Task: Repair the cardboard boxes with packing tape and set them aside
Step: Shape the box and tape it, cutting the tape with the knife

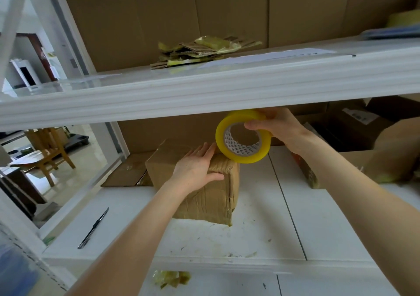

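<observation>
Pressed the left hand (195, 166) flat, fingers straight, upon the top of the cardboard box (211, 195) on the white shelf (261, 239). Grasped the yellow tape roll (245, 158) with the right hand (277, 125), at 1 o'clock from the box, just beside its top corner. Saw a knife (93, 228) lying at 8 o'clock.

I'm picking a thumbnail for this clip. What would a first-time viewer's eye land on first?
The bright yellow roll of packing tape, gripped by the right hand just under the upper shelf edge, stands out most. Below it the left hand lies flat on a worn, taped cardboard box on the white shelf. A black utility knife lies further left on that shelf.
</observation>
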